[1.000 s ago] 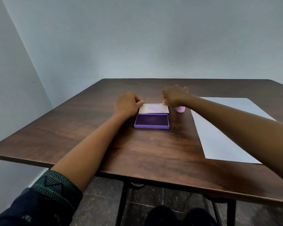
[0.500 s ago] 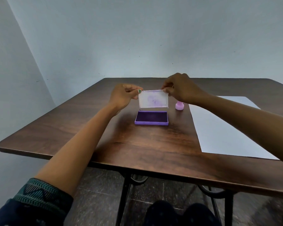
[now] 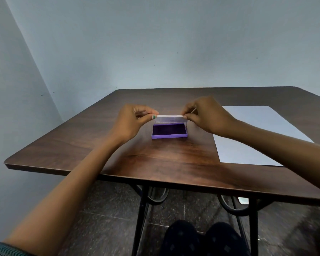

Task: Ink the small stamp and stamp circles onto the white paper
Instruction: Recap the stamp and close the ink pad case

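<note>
Dark patterned trousers (image 3: 201, 239) cover your knees at the bottom of the view, above a speckled stone floor (image 3: 107, 209) and the black metal legs (image 3: 141, 215) of the table. A teal patterned sleeve (image 3: 6, 252) shows at the lower left corner, and both your bare forearms reach forward over the near edge of the brown wood-grain table (image 3: 164, 163). White paper (image 3: 257, 133) lies flat on the table's right side, its near edge close to your right forearm, with no stamped circles visible on the part that shows. Past the middle of the table sits the open purple ink pad (image 3: 169, 130), its dark violet inking surface facing up inside a lighter purple tray, resting on the wood just left of the paper and apart from it. Directly above the pad's far edge you hold its clear lid (image 3: 169, 118) lifted off the tray, seen nearly edge-on and faintly stained with purple. Your left hand (image 3: 131, 122) pinches the lid's left end between thumb and fingers, a green-painted thumbnail showing at the corner. Your right hand (image 3: 207, 114) pinches the lid's right end in the same narrow grip, fingers curled close together. The small stamp cannot be seen; your right hand covers the spot on the table behind it. Beyond the table's far edge rises a plain pale blue wall (image 3: 174, 43) with a few small dark marks, meeting a second wall at the left corner.
</note>
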### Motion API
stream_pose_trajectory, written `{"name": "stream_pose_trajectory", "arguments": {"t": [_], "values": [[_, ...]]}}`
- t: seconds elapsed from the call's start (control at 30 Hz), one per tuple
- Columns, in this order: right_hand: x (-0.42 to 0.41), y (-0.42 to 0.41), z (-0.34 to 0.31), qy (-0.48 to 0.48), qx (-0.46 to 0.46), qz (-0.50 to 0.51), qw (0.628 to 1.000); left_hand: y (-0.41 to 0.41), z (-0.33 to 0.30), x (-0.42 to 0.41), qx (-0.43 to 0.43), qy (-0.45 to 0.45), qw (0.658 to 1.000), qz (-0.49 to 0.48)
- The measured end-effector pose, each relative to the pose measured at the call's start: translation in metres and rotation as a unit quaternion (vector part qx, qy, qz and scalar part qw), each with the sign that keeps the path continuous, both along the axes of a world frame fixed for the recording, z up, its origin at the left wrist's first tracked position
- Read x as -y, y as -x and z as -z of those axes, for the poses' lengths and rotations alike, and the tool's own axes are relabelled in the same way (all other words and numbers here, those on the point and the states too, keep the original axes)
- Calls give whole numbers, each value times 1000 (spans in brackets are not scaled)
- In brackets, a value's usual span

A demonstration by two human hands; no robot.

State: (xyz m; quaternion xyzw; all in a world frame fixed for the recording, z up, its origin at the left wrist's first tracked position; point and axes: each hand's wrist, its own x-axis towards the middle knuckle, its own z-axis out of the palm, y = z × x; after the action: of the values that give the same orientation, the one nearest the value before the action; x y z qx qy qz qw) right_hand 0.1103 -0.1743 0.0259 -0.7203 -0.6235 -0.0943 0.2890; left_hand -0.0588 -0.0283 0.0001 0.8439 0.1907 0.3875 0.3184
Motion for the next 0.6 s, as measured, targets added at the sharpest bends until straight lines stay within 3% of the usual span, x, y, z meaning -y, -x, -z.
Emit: {"name": "stream_pose_trajectory", "arguments": {"t": [0.43,0.6], "values": [[15,8,15,36,25,-26,999,18,16,12,-72,-68,995,-6],[-3,-5,-5,167,-28,-57,984,12,3,7,-231,-18,972,-29]]}}
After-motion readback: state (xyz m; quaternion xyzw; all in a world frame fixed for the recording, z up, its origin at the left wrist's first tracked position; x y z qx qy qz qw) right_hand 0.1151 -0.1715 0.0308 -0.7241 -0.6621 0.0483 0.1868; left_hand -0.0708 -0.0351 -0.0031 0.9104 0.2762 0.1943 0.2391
